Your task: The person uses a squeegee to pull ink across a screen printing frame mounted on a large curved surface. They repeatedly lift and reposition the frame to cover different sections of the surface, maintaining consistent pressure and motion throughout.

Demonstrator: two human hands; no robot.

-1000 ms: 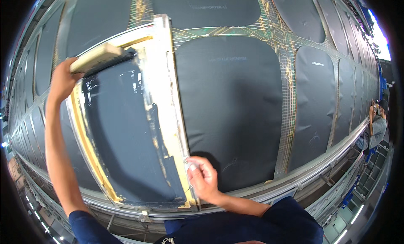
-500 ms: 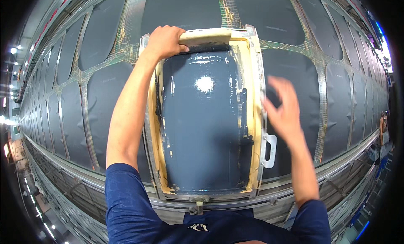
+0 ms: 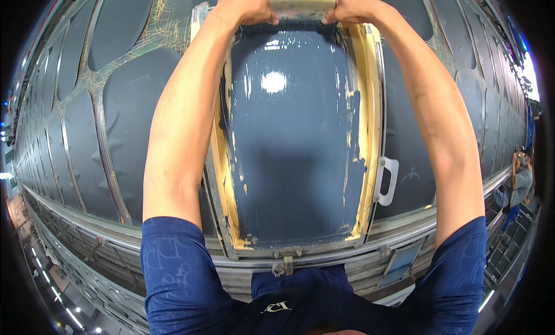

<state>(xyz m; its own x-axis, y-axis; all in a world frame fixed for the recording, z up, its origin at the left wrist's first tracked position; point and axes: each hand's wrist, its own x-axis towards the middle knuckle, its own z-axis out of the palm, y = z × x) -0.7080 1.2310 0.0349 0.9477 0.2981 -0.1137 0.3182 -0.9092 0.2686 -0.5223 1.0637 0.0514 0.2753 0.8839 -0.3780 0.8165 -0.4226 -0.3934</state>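
A printing screen (image 3: 378,98) lies in front of me, its metal frame lined inside with yellowish tape. Glossy dark grey ink (image 3: 289,144) coats its middle, with ragged smears along the sides. At the far end a squeegee (image 3: 302,5) with a pale rounded handle stretches across the screen. My left hand (image 3: 247,5) is closed round its left end, and my right hand (image 3: 354,4) grips the right end. Both thumbs are on the near side of the squeegee. Its blade edge is mostly dark with ink. A white loop handle (image 3: 388,182) sticks out from the frame's right side.
Dark fabric panels (image 3: 136,115) cover the long table on both sides, with patterned strips between them. A metal rail (image 3: 404,228) runs along the near edge, below the screen's small clamp (image 3: 283,267). Another person (image 3: 519,182) stands at the far right.
My right hand has come from beside the frame's right edge to the far end and closed on the squeegee. My left hand still holds it, now nearer its left end.
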